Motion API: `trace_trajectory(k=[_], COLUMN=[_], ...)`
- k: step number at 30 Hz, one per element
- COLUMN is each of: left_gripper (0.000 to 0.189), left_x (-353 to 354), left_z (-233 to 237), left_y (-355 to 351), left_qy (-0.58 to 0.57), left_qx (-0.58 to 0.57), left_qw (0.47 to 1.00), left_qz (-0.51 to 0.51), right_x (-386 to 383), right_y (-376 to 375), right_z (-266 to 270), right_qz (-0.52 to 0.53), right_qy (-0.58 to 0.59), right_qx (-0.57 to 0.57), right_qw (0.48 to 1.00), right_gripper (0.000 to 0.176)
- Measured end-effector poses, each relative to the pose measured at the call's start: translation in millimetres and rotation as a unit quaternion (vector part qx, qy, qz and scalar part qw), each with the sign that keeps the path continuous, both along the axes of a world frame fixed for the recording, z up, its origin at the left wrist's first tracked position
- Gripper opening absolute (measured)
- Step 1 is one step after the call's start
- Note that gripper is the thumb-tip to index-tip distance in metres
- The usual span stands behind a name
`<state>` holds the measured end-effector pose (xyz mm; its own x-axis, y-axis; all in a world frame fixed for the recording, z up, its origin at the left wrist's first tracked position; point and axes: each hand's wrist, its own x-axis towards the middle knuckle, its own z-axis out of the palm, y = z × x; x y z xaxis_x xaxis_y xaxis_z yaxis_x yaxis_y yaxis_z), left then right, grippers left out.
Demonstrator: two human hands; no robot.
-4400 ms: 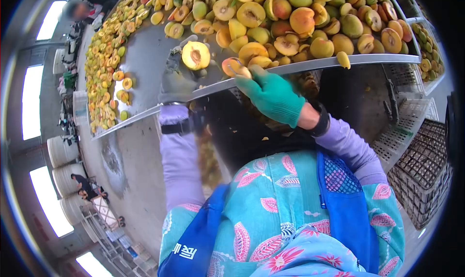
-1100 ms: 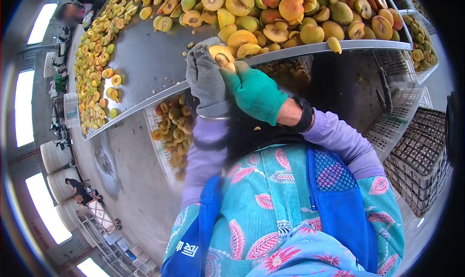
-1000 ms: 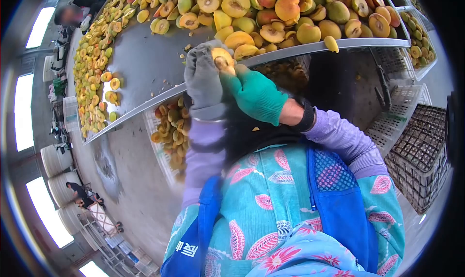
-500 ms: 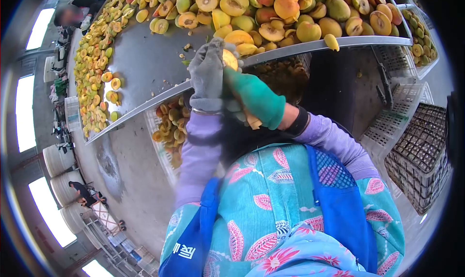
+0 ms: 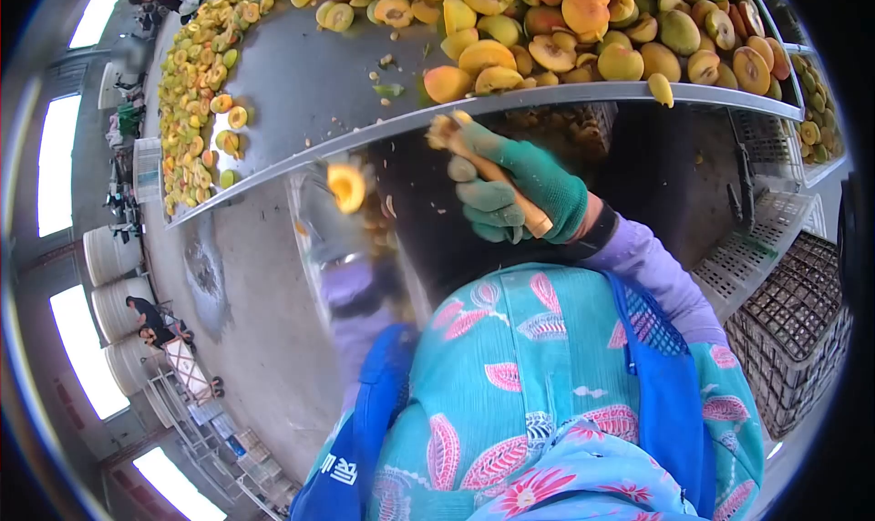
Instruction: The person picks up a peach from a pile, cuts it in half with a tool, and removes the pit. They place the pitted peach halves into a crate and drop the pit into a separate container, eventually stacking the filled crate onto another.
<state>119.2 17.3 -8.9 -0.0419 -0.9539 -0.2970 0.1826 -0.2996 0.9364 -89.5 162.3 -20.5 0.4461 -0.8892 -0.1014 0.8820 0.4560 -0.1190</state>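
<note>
In my feed, a fruit half, cut face showing, is at my blurred left hand, just off the worktop; I cannot tell its grip. My right hand closes round a tool. Many halves lie cut; other fruits look whole.

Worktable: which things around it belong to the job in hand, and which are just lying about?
Apparently in the job:
- wooden-handled tool in right hand
- fruit half at blurred left hand
- fruit pile
- metal table

Seemingly just lying about:
- green leaf
- dark crate
- pale tubs
</note>
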Motion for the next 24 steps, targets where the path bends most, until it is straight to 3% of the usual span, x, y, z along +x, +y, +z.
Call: trace_trajectory(k=[1,2,4,6,8,11,12,15,16,17,19,20,21,23,24], left_gripper=[0.025,0.023,0.019,0.026,0.033,0.038,0.037,0.036,0.037,0.037,0.038,0.041,0.042,0.042,0.040], left_x=[18,51,-8,-82,-146,-190,-191,-180,-173,-169,-165,-161,-158,-143,-137], left_z=[-7,-30,8,10,7,14,15,13,11,11,14,8,11,22,30], left_y=[-22,-49,-24,-20,-25,-42,-50,-61,-59,-57,-52,-58,-61,-57,-49], left_qy=[-0.200,-0.388,-0.406,-0.303,-0.398,-0.485,-0.476,-0.438,-0.426,-0.441,-0.469,-0.406,-0.360,-0.262,-0.199], left_qx=[-0.106,-0.202,-0.179,-0.349,-0.585,-0.441,-0.491,-0.408,-0.488,-0.473,-0.447,-0.375,-0.345,-0.275,-0.242], left_qw=[0.971,0.887,0.880,0.853,0.620,0.567,0.527,0.565,0.539,0.547,0.561,0.658,0.720,0.827,0.852], left_qz=[-0.079,-0.149,-0.168,-0.242,-0.338,-0.498,-0.505,-0.569,-0.539,-0.531,-0.515,-0.511,-0.482,-0.415,-0.419], right_x=[-4,-3,-2,-5,-10,-27,-29,-30,-29,-29,-31,-35,-38,-41,-44], right_y=[2,4,9,14,9,15,16,11,7,4,-2,-5,-10,-22,-25], right_z=[-14,-25,-32,-3,2,-5,-5,3,6,7,5,5,2,-3,1], right_qz=[-0.015,-0.012,-0.009,-0.044,-0.137,-0.240,-0.249,-0.262,-0.268,-0.274,-0.279,-0.282,-0.315,-0.371,-0.316], right_qy=[0.068,0.085,0.119,0.189,0.283,0.314,0.322,0.362,0.387,0.411,0.534,0.594,0.662,0.770,0.823], right_qx=[0.064,0.114,0.217,0.199,0.202,0.207,0.203,0.191,0.186,0.181,0.146,0.126,0.073,-0.032,-0.064], right_qw=[0.996,0.990,0.969,0.961,0.928,0.895,0.891,0.874,0.862,0.850,0.785,0.743,0.676,0.519,0.469], right_gripper=[0.037,0.037,0.037,0.037,0.038,0.038,0.035,0.032,0.034,0.035,0.036,0.037,0.037,0.037,0.035])
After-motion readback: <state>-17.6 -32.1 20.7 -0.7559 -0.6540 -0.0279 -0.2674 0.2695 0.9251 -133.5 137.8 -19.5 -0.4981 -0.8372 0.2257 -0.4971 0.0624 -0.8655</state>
